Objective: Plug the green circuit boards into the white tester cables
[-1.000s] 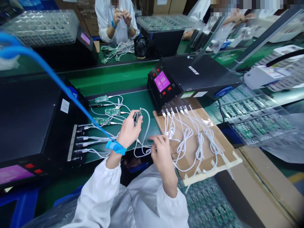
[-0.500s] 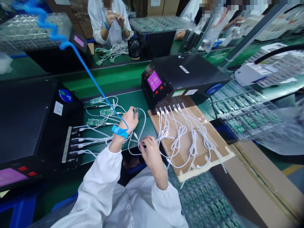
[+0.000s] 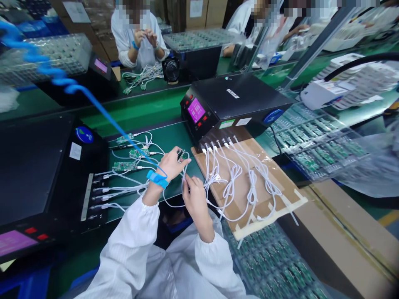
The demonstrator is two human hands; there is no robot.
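My left hand (image 3: 171,165), with a blue strap (image 3: 157,178) round its wrist, is closed on a small green circuit board (image 3: 184,156). Just below and to the right, the fingers of my right hand (image 3: 196,196) are pinched on a white cable (image 3: 183,182). That cable runs up close to the held board; whether its plug is in the board is hidden. Left of my hands, several circuit boards lie on the bench with white cables, among them one board (image 3: 124,166) at the front. Those cables lead toward sockets on the left black tester (image 3: 34,153).
Another black tester (image 3: 237,95) with a lit screen stands to the right, its bundled white cables (image 3: 230,182) lying over taped cardboard (image 3: 245,158). Trays of boards (image 3: 280,261) sit below it and farther right. A coiled blue cord (image 3: 96,106) crosses overhead. Co-workers sit opposite.
My right hand has come up closer to my left, and the loose cable end that lay between them is now at its fingers. My left hand has turned a little with the board.
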